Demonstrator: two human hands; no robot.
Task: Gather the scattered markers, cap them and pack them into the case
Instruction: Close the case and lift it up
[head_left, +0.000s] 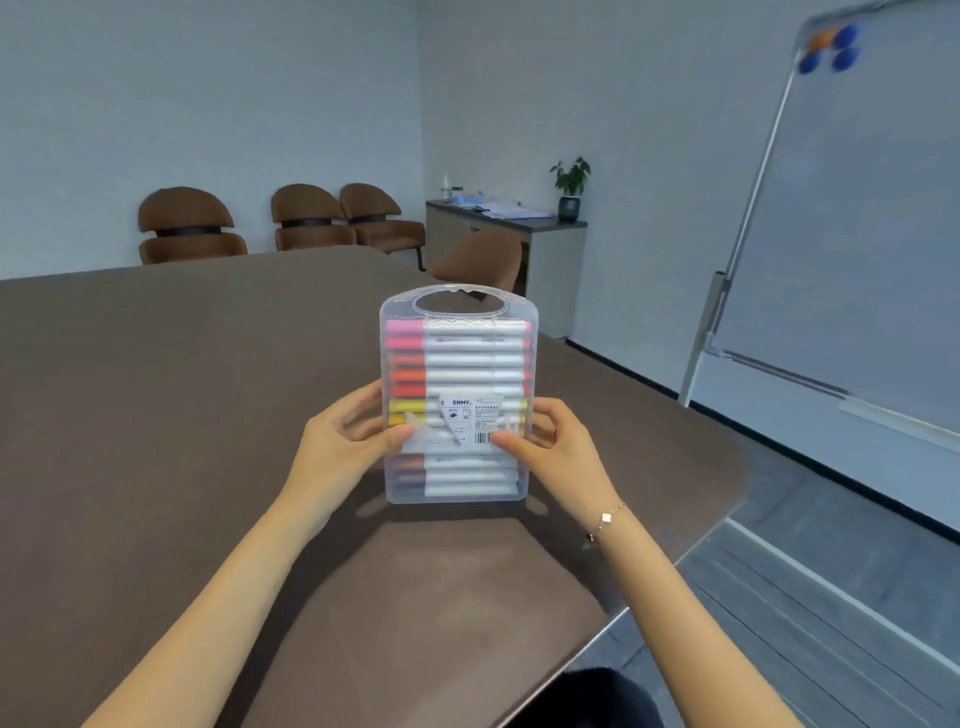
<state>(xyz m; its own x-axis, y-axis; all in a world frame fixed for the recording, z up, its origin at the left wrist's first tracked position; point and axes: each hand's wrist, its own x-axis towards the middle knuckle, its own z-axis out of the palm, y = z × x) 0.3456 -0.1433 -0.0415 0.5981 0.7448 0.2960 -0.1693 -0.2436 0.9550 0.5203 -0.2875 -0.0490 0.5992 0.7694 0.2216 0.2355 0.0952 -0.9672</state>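
The clear case (457, 364) stands upright between both hands, handle up and markers (467, 358) lying crosswise, left hand (343, 447) and right hand (556, 441) clasping its sides equally near

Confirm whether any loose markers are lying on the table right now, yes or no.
No. The brown table shows no loose markers; the markers sit inside the clear case held upright by the left hand and right hand.

Markers (467, 358) lie stacked inside the case (457, 301), upright above the table (156, 415) between both hands.
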